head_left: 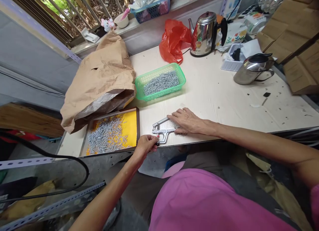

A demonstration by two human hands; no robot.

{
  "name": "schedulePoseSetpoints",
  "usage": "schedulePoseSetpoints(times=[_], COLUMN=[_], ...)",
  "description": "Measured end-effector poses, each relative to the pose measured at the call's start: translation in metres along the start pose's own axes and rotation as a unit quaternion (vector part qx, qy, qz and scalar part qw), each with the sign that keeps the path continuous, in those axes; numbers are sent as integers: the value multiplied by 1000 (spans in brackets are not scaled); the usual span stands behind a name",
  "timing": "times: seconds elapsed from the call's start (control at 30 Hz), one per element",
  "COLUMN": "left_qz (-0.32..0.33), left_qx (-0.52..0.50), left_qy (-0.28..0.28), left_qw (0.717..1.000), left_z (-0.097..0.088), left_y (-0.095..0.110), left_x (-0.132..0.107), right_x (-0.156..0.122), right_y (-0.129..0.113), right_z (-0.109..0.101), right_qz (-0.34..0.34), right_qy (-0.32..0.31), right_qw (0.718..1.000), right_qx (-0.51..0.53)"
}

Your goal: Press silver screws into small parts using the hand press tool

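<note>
The silver spring-loaded pliers [163, 134] lie at the counter's [211, 91] near edge, between the two hands. The right hand [186, 122] grasps their spread handles, its fingers curled over the right end. The left hand's [145, 144] fingers bunch against the pliers' left end; whether they grip it, I cannot tell. Just left, at the same edge, a shallow tray [138, 126] holds small metal pins [103, 136].

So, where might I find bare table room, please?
The widest patch lies between the green basket and steel pitcher, kettle behind, right forearm in front; only small specks show there. Crowded: the left end (paper bag, tray) and the front, where left hand and right hand touch a plier-like tool.
</note>
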State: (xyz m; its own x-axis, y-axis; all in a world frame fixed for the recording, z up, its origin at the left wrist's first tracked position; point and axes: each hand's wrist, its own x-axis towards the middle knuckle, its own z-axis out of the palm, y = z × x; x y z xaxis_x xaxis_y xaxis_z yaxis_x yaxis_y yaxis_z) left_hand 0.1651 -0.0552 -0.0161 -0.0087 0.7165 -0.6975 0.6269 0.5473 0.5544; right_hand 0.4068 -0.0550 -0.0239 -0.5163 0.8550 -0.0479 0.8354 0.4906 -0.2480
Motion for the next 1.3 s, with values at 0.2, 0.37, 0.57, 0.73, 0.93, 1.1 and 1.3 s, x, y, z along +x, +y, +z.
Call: schedulePoseSetpoints(times=[0.2,0.37,0.57,0.73,0.93,1.1,1.3], left_qz=[7,17,142,427,490,480,469], left_qx=[-4,-24,88,288,422,456,408], left_qy=[-4,-1,94,208,87,62,71], left_qw=[1000,1000,981,831,758,747,780], left_z=[0,-1,5,27,34,28,33], left_y=[-1,-6,-15,-4,34,45,42], left_x=[1,3,-9,-12,18,22,26], right_x=[1,4,-6,-10,-9,-12,-3], right_y=[2,1,-9,-14,-8,-10,-4], right_z=[1,2,0,8,14,-7,8], right_qz=[3,-15,-26,-33,-1,45,28], right_qy=[-6,2,30,45,66,-17,-8], right_qw=[1000,1000,999,997,996,998,1000], right_qx=[-3,3,33,58,65,28,-2])
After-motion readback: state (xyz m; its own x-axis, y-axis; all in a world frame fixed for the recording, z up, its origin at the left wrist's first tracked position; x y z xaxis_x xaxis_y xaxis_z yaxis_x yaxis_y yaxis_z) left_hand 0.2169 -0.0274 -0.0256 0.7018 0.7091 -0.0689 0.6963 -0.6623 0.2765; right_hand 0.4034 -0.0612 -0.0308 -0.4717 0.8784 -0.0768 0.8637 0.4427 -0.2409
